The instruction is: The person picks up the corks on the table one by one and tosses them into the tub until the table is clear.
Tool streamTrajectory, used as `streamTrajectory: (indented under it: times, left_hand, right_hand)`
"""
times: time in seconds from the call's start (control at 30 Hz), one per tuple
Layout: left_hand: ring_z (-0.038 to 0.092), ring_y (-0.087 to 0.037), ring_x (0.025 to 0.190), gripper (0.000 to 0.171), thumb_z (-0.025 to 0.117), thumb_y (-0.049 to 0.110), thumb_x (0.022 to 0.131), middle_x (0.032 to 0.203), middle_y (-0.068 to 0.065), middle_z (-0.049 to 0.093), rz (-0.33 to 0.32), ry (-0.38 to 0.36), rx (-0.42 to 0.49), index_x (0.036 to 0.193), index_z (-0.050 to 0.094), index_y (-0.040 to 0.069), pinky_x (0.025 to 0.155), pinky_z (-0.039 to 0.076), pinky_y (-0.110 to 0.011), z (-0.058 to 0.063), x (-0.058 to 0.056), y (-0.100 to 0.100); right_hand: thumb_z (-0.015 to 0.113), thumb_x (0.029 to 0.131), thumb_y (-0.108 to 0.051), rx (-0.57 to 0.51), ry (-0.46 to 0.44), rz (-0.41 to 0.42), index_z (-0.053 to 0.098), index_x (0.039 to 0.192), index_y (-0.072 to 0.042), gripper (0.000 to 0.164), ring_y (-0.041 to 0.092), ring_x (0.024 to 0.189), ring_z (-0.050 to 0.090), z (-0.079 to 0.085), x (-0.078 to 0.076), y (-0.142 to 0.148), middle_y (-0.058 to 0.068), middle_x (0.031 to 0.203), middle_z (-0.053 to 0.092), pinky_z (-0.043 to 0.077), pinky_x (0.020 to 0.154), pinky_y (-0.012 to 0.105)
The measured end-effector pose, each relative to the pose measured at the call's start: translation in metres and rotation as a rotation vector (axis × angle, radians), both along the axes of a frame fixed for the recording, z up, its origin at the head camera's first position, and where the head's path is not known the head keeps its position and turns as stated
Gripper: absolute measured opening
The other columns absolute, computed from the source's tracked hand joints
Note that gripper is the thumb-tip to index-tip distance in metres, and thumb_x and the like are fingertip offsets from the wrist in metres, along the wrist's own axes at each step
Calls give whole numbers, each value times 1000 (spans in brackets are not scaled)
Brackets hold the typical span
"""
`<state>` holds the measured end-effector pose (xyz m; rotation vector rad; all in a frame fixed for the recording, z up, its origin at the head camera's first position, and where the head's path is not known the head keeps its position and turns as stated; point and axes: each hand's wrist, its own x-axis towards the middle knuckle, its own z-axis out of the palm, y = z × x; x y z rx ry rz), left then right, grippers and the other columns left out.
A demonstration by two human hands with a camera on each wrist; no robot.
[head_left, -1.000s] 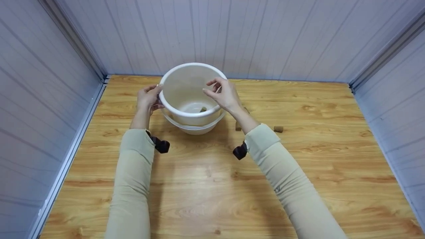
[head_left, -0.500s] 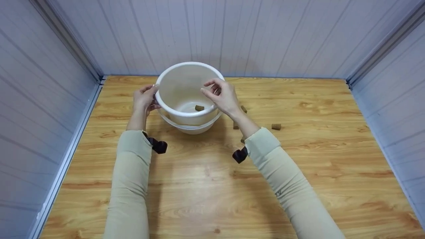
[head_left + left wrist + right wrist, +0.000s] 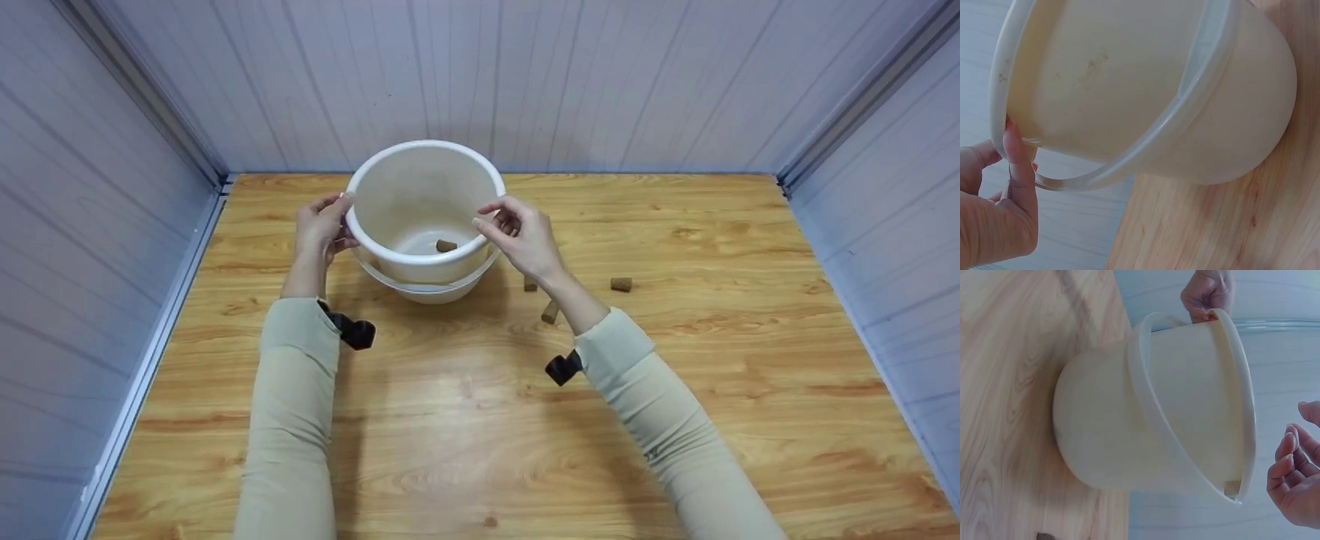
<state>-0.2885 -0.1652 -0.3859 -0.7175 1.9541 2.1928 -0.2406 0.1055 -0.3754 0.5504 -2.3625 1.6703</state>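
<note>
A white plastic bucket (image 3: 421, 259) stands upright on the wood-look surface, its handle (image 3: 420, 287) hanging down at the front. Inside, on the bottom, lies one brown cork (image 3: 446, 246). My left hand (image 3: 319, 225) grips the left side of the rim, thumb over the edge, as the left wrist view also shows. At the right side my right hand (image 3: 529, 236) hovers by the rim with loosely curled fingers. In the right wrist view this right hand (image 3: 1297, 478) has nothing in it, with the thumb apart from the fingertips.
To the bucket's right lie several corks: one cork (image 3: 530, 284) near its base, another cork (image 3: 550, 312) beside my right wrist, and a third cork (image 3: 621, 284) farther right. Pale panel walls (image 3: 480, 82) close off the back and both sides.
My right hand has drawn back from over the bucket's opening toward the right rim and nearer to me. The cork inside shows more fully than at first. My left hand keeps its grip.
</note>
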Motion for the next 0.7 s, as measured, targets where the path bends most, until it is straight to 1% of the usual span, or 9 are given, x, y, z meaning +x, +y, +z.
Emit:
streamTrajectory:
  times: [0.13,0.33,0.47,0.57,0.7]
  left_hand:
    - [50,-9,38,41,58,22,86,59,-1,51,5,8,3,122,47,8,34,46,-19,0,0,0]
    - [52,-11,38,40,57,22,86,63,-4,54,12,20,12,122,47,7,33,46,-21,-2,0,0]
    - [51,-10,37,37,57,21,86,60,-2,53,16,21,14,119,48,7,33,46,-21,-2,0,0]
    - [51,-10,38,34,57,20,86,61,-3,53,16,20,9,117,50,8,33,46,-20,-2,0,0]
    - [52,-10,39,33,57,21,86,65,-5,54,16,13,1,116,51,9,34,46,-20,-2,0,0]
  right_hand:
    - [65,82,-14,43,4,28,63,92,1,18,10,59,47,-4,7,8,4,69,55,40,49,17]
    - [65,82,-13,46,7,47,62,94,3,20,14,59,46,-5,17,19,8,69,54,39,49,17]
    - [64,82,-7,67,22,42,61,93,7,18,15,59,45,4,30,24,11,69,53,38,49,16]
    - [63,81,-4,90,33,29,60,92,9,16,15,58,46,8,41,30,12,69,53,38,50,15]
    - [63,81,-2,116,46,18,61,91,7,13,15,58,46,2,45,41,12,67,53,38,49,15]
